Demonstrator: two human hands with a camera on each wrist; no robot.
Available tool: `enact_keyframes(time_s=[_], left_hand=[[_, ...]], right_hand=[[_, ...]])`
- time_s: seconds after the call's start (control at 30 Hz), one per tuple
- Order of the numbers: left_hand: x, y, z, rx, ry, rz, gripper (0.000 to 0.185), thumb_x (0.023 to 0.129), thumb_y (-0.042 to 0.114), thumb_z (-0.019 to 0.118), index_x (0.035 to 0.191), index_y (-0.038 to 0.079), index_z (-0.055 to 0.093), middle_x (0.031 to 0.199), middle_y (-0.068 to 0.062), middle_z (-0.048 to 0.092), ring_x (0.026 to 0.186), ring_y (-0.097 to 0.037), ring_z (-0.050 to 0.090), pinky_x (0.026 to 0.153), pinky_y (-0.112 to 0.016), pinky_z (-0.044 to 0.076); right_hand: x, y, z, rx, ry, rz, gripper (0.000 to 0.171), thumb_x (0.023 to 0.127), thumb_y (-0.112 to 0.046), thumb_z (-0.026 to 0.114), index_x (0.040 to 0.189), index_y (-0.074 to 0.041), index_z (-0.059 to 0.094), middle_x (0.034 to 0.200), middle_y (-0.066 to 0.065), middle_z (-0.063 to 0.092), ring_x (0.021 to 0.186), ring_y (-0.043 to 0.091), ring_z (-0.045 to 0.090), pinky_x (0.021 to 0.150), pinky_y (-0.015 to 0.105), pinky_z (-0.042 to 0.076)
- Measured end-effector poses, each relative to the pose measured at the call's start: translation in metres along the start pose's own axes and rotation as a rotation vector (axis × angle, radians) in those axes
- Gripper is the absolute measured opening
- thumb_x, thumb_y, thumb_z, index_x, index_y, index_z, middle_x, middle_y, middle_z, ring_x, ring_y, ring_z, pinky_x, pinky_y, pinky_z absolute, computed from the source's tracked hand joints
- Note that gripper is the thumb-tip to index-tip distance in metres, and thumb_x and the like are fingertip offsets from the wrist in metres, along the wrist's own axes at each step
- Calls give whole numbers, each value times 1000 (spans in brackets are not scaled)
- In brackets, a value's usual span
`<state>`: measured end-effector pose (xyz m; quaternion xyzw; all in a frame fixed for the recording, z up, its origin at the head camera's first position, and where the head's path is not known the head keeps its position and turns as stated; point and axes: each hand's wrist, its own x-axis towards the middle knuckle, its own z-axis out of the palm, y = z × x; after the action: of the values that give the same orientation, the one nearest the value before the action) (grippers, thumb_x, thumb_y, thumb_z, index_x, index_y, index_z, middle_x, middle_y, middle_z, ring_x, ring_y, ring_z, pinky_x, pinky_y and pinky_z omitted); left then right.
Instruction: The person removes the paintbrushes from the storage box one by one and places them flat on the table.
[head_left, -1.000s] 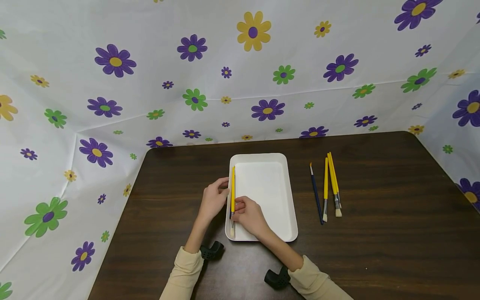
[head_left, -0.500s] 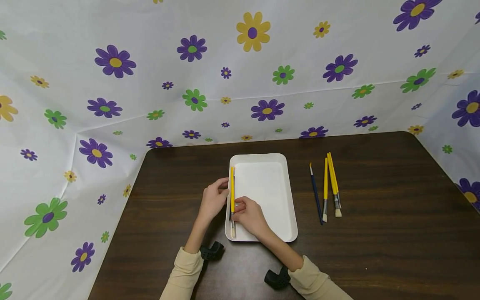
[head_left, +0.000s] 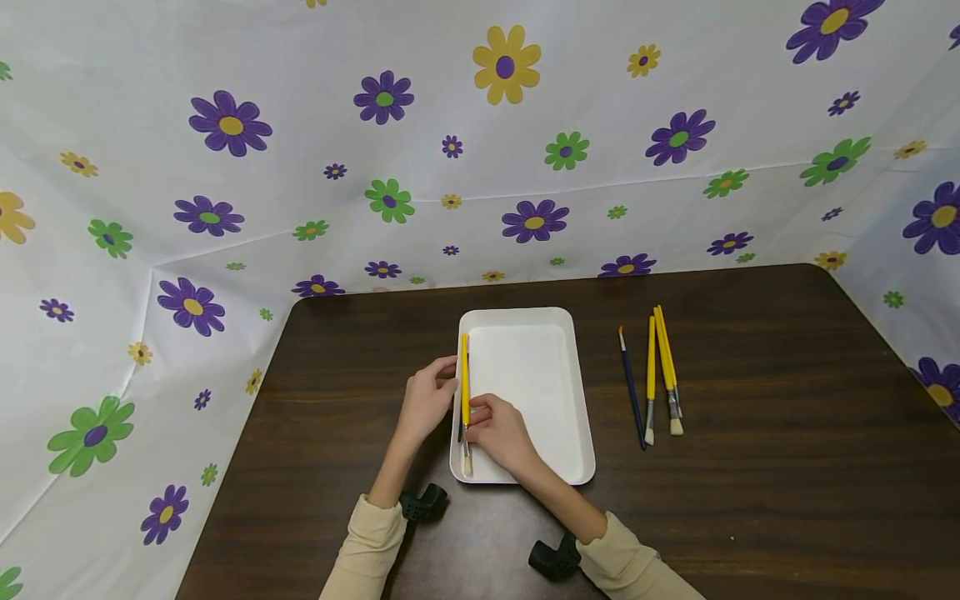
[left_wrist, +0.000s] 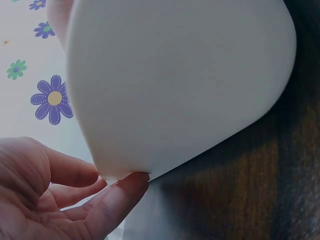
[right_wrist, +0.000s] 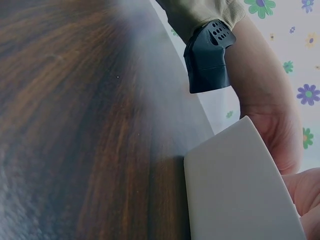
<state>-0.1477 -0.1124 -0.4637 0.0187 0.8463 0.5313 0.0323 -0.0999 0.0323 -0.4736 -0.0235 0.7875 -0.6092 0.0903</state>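
A shallow white tray (head_left: 528, 367) lies on the dark wooden table. Along its inner left side rests a yellow-handled paintbrush (head_left: 465, 375), its pale bristles toward the person. My right hand (head_left: 504, 433) reaches across the tray and pinches this brush low down, near the metal ferrule. A dark sliver shows beside the brush, partly covered. At the tray's left rim is my left hand (head_left: 427, 400); in the left wrist view, its thumb and fingers (left_wrist: 75, 172) pinch the tray's edge. The right wrist view shows the tray's outer wall (right_wrist: 235, 185), which hides the brush.
Right of the tray lie a dark blue paintbrush (head_left: 632, 387) and several yellow-handled paintbrushes (head_left: 651, 358), bristles mostly toward the person. Black wrist devices (head_left: 555, 557) sit on both wrists. A flowered white curtain (head_left: 450, 167) hangs behind the table (head_left: 750, 467).
The yellow paintbrush has shifted very slightly left against the tray's side, and a thin strip now shows along its right. Both hands have stayed almost still.
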Motion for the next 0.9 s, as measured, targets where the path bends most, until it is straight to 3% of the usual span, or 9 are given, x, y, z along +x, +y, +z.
enact_keyframes(time_s=[0.9], left_hand=[[-2, 2, 0, 5, -1, 2, 36, 99, -1, 60, 135, -4, 65, 122, -24, 69, 100, -37, 73, 73, -40, 64]], right_hand=[[1, 0, 0, 71, -12, 25, 43, 75, 10, 72, 117, 13, 65, 85, 12, 67, 71, 16, 67, 65, 30, 62]])
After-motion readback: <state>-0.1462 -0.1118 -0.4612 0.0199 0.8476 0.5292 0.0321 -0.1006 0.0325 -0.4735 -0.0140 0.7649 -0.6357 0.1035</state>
